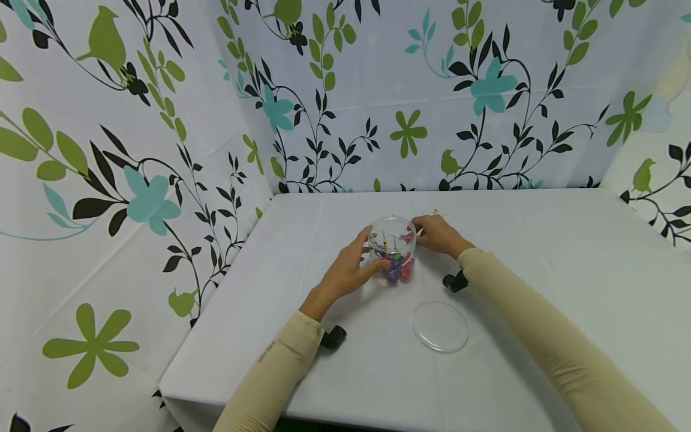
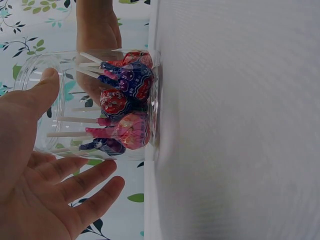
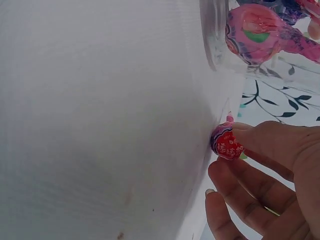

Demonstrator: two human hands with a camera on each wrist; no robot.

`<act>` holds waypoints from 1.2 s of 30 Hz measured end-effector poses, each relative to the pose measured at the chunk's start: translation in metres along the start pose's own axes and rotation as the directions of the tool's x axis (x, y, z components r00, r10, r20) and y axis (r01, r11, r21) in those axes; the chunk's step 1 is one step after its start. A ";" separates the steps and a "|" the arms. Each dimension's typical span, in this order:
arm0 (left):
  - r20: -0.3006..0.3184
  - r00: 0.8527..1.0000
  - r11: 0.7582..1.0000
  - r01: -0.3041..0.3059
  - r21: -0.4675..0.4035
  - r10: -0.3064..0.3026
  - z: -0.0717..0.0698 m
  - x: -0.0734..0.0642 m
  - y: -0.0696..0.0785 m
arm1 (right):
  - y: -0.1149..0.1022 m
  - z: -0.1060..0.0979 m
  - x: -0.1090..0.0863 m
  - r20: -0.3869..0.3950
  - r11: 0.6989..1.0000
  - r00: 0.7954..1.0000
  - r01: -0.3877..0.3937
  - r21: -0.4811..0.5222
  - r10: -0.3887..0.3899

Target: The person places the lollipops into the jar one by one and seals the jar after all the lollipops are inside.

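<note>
A clear round jar [image 1: 392,245] stands upright on the white table, with several wrapped lollipops [image 2: 132,82] inside, sticks pointing up to its mouth. My left hand [image 1: 345,270] holds the jar from the left, its thumb against the near side. In the left wrist view its other fingers [image 2: 97,202] spread beside the wall. Just right of the jar, my right hand [image 1: 438,234] pinches a lollipop [image 3: 227,142] in a red and purple wrapper, low over the tabletop. The fingers cover part of this lollipop.
A clear round lid [image 1: 432,346] lies flat on the white-covered table [image 1: 367,372], nearer me and right of the jar. Small dark specks [image 3: 120,235] mark the tabletop. Behind and at the sides hang curtains [image 1: 345,108] printed with leaves and birds. Black devices [image 1: 333,337] sit at both wrists.
</note>
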State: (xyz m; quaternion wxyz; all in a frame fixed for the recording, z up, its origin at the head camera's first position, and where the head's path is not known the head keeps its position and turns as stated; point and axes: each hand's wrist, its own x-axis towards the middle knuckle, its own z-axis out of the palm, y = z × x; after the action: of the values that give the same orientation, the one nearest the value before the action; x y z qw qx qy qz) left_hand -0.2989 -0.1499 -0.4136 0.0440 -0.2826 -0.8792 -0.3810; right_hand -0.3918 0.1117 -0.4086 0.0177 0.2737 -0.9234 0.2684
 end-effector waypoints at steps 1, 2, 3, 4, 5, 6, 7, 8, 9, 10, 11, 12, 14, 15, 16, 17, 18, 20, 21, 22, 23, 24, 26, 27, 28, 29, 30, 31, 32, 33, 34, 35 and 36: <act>0.000 1.000 1.000 -0.001 0.002 0.001 0.000 0.000 0.000 | 0.000 0.001 0.000 0.002 1.000 1.000 -0.001 -0.002 0.001; 0.000 1.000 1.000 -0.001 0.004 0.001 0.000 0.000 0.000 | 0.000 0.001 0.000 0.003 1.000 1.000 -0.004 -0.006 0.004; 0.000 1.000 1.000 -0.002 0.004 0.002 0.000 0.000 0.000 | -0.001 0.001 0.000 0.002 1.000 1.000 -0.005 -0.008 0.005; 0.000 1.000 1.000 -0.001 0.005 0.001 0.000 0.000 0.000 | -0.001 0.002 0.000 0.002 1.000 1.000 -0.007 -0.012 0.007; 0.000 1.000 1.000 -0.001 0.006 0.001 0.000 0.000 0.000 | 0.000 0.002 0.000 0.001 1.000 1.000 -0.008 -0.015 0.008; 0.000 1.000 1.000 -0.001 0.008 0.001 0.000 0.000 -0.001 | 0.000 0.003 0.001 -0.001 1.000 1.000 -0.012 -0.017 0.012; -0.001 1.000 1.000 -0.002 0.007 0.002 0.000 0.000 0.000 | 0.001 0.003 0.001 -0.003 1.000 1.000 -0.011 -0.021 0.011; -0.002 1.000 1.000 -0.004 0.007 0.004 0.000 0.000 0.000 | 0.002 0.003 0.001 -0.005 1.000 1.000 -0.009 -0.028 0.009; -0.003 1.000 1.000 -0.006 0.005 0.006 0.000 0.000 0.000 | 0.003 0.004 0.001 -0.007 0.999 1.000 -0.009 -0.032 0.009; -0.004 1.000 1.000 -0.007 0.004 0.007 0.000 0.000 0.000 | 0.004 0.004 0.001 -0.009 0.999 1.000 -0.009 -0.036 0.008; -0.004 1.000 1.000 -0.007 0.004 0.007 0.000 0.000 0.000 | 0.004 0.005 0.002 -0.012 0.999 1.000 -0.010 -0.039 0.010; -0.005 1.000 1.000 -0.008 0.003 0.008 0.000 0.000 0.000 | 0.005 0.005 0.002 -0.014 0.999 1.000 -0.009 -0.042 0.009; -0.002 1.000 1.000 -0.003 0.003 0.003 0.000 -0.001 0.001 | 0.006 0.006 0.002 -0.019 0.999 1.000 -0.009 -0.040 0.008; 0.000 1.000 1.000 -0.001 0.001 0.001 0.000 -0.001 0.001 | 0.006 0.007 0.002 -0.021 0.999 1.000 -0.013 -0.036 0.012; 0.002 1.000 1.000 0.003 0.001 -0.003 0.000 -0.001 0.001 | 0.006 0.007 0.001 -0.023 0.999 1.000 -0.012 -0.033 0.011; 0.003 1.000 1.000 0.007 0.003 -0.007 0.000 -0.001 0.001 | 0.007 0.007 0.001 -0.023 0.999 1.000 -0.011 -0.031 0.010; 0.004 1.000 1.000 0.007 0.003 -0.007 0.000 -0.001 0.001 | 0.007 0.007 0.001 -0.025 0.999 1.000 -0.012 -0.030 0.011; 0.004 1.000 1.000 0.007 0.005 -0.007 -0.001 0.000 0.001 | 0.007 0.006 0.000 -0.029 1.000 0.999 -0.016 -0.023 0.016; 0.004 1.000 1.000 0.005 0.007 -0.005 -0.001 0.000 0.001 | 0.007 0.006 -0.001 -0.031 1.000 0.999 -0.018 -0.022 0.017; 0.002 1.000 1.000 0.002 0.008 -0.002 0.000 0.000 0.002 | 0.007 0.005 -0.002 -0.034 1.000 0.999 -0.018 -0.020 0.018; 0.002 1.000 1.000 0.000 0.009 0.000 0.000 0.000 0.002 | 0.007 0.004 -0.003 -0.036 1.000 0.999 -0.021 -0.018 0.020; 0.001 1.000 1.000 -0.002 0.009 0.002 0.000 0.000 0.002 | 0.007 0.003 -0.004 -0.039 1.000 0.999 -0.025 -0.015 0.025; 0.001 1.000 1.000 -0.006 0.008 0.006 -0.001 0.000 0.002 | 0.007 0.001 -0.006 -0.043 0.999 0.999 -0.030 -0.012 0.029; 0.000 1.000 1.000 -0.007 0.008 0.007 -0.001 0.000 0.002 | 0.007 0.000 -0.007 -0.044 0.999 0.999 -0.033 -0.008 0.032; -0.001 1.000 1.000 -0.008 0.008 0.008 -0.001 0.000 0.002 | 0.007 -0.001 -0.008 -0.042 1.000 0.999 -0.030 -0.007 0.030; -0.001 1.000 1.000 -0.006 0.009 0.006 -0.001 0.001 0.002 | 0.007 -0.003 -0.009 -0.039 1.000 0.999 -0.029 -0.006 0.029; -0.001 1.000 1.000 -0.005 0.011 0.006 -0.001 0.000 0.002 | 0.006 -0.004 -0.010 -0.035 0.999 0.999 -0.032 -0.003 0.032; -0.002 1.000 1.000 -0.004 0.015 0.004 -0.001 0.000 0.002 | 0.006 -0.006 -0.010 -0.034 0.999 0.999 -0.033 -0.001 0.033; -0.001 1.000 1.000 -0.001 0.019 0.001 -0.001 0.000 0.002 | 0.006 -0.007 -0.010 -0.031 0.999 0.999 -0.035 0.001 0.035; -0.001 1.000 1.000 0.003 0.021 -0.003 -0.001 0.000 0.002 | 0.007 -0.008 -0.010 -0.029 0.999 0.999 -0.034 0.003 0.034; -0.001 1.000 1.000 0.006 0.023 -0.006 -0.001 0.000 0.002 | 0.007 -0.010 -0.011 -0.027 0.999 0.999 -0.038 0.005 0.038; -0.002 1.000 1.000 0.007 0.025 -0.007 0.000 0.000 0.002 | 0.007 -0.011 -0.011 -0.027 0.999 0.999 -0.043 0.007 0.043; -0.001 1.000 1.000 0.010 0.026 -0.010 0.000 0.000 0.002 | 0.007 -0.012 -0.012 -0.026 0.999 0.998 -0.050 0.010 0.050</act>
State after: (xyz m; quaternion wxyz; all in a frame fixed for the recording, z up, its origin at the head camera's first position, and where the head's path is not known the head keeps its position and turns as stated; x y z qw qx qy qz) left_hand -0.2978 -0.1492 -0.4126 0.0464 -0.2773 -0.8855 -0.3699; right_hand -0.3867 0.1286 -0.4042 0.0218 0.2470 -0.9284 0.2767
